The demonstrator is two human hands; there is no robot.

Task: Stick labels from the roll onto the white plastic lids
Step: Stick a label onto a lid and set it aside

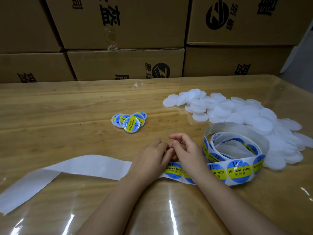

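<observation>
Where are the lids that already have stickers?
In the head view, the stickered lids sit heaped at the middle of the table, left of the plain lids and up-left of the roll.

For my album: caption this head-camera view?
Left hand and right hand meet over the label strip, white lids piled beside.
</observation>
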